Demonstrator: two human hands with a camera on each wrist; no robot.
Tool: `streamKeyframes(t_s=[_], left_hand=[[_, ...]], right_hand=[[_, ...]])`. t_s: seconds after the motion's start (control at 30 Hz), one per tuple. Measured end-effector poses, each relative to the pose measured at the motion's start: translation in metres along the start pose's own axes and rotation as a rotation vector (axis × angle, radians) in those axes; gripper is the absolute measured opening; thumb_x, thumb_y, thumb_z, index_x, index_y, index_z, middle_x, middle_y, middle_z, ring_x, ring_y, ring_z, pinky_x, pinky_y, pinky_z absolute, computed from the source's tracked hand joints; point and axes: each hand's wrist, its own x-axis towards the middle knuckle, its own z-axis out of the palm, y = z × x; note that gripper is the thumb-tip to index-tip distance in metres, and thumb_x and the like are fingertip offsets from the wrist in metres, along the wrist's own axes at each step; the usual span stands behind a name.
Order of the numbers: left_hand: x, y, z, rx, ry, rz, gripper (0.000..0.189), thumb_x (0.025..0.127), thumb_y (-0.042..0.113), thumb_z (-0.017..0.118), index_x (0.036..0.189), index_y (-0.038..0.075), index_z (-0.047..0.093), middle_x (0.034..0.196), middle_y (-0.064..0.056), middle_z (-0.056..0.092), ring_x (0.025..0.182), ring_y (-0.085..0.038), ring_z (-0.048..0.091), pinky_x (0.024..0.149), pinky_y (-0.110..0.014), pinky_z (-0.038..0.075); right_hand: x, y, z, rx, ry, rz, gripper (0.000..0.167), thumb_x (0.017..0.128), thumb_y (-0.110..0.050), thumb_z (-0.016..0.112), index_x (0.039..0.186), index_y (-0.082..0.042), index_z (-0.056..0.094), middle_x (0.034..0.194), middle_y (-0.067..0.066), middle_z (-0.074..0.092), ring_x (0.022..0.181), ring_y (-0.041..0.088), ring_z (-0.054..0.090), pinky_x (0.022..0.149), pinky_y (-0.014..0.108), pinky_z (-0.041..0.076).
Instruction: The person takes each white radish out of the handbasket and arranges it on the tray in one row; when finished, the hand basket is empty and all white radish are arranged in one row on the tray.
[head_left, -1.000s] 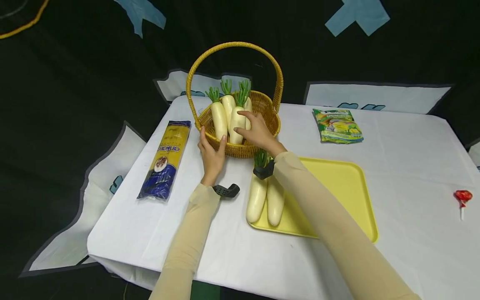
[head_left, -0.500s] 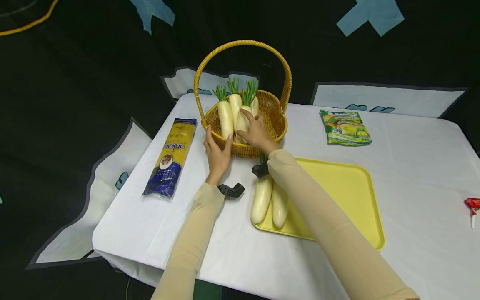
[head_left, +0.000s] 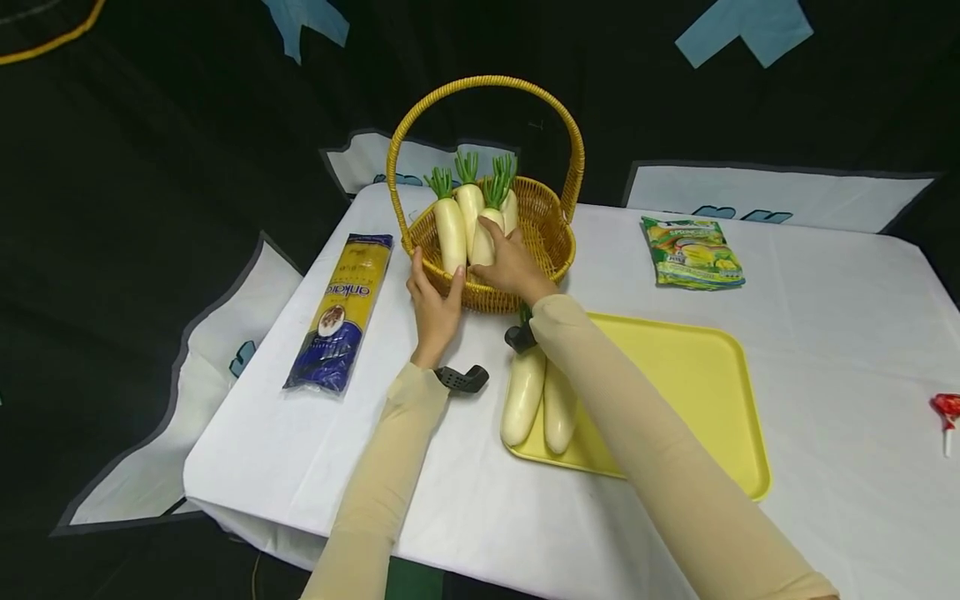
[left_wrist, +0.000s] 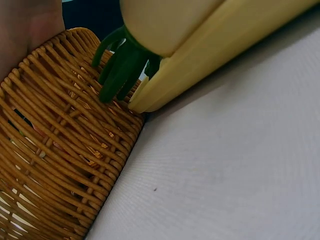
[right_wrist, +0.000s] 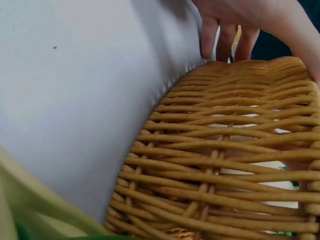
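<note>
A wicker basket [head_left: 543, 221] with a tall arched handle stands at the back of the table, holding several white radishes [head_left: 451, 233] with green tops. My right hand [head_left: 517, 265] reaches over the basket's front rim and grips the front radish [head_left: 483, 246], thumb and fingers on either side of it. My left hand [head_left: 437, 315] holds the basket's front left wall; in the right wrist view several of its fingers [right_wrist: 207, 42] lie against the outside of the weave. Two more radishes [head_left: 523, 400] lie along the left side of a yellow tray [head_left: 682, 375], partly beneath my right forearm.
A yellow and blue pasta packet [head_left: 341, 312] lies left of the basket on the white-covered table [head_left: 277, 467]. Toward the back right is a green and yellow packet [head_left: 693, 254]. A red lollipop [head_left: 947, 408] lies at the far right.
My right hand has lowered slightly and closed around the front radish, which sits a little deeper in the basket. The left hand stays at the basket. The head view has shifted slightly.
</note>
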Motion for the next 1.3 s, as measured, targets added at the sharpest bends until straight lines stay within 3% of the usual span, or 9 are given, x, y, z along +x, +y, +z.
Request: streamKeyframes(t_s=[0.73,1.1,1.3], left_hand=[[-0.001,0.001,-0.002,0.002,-0.012,0.006,0.078,0.087,0.055,0.045,0.146,0.021,0.006,0.144,-0.022,0.017,0.127,-0.042,0.029,0.102,-0.057,0.027],[-0.002,0.0,-0.003,0.007,-0.01,0.007,0.08,0.086,0.056,0.045,0.146,0.02,0.006,0.144,-0.022,0.018,0.126,-0.045,0.029,0.101,-0.059,0.027],[0.0,0.001,-0.002,0.003,-0.016,-0.002,0.08,0.086,0.058,0.045,0.146,0.023,0.005,0.145,-0.02,0.016,0.128,-0.043,0.028,0.102,-0.058,0.026]], right_hand=[[0.003,0.002,0.001,0.107,0.068,0.065,0.082,0.077,-0.027,0.068,0.142,-0.033,0.019,0.131,0.027,0.029,0.099,0.035,0.054,0.081,0.042,0.049],[0.003,0.014,-0.004,0.301,0.162,0.043,0.078,0.08,-0.026,0.064,0.144,-0.027,0.019,0.135,0.021,0.034,0.117,0.031,0.041,0.092,0.044,0.043],[0.0,0.02,-0.013,0.467,0.186,0.051,0.078,0.082,-0.025,0.063,0.145,-0.027,0.016,0.143,0.016,0.029,0.125,0.027,0.039,0.095,0.039,0.043]])
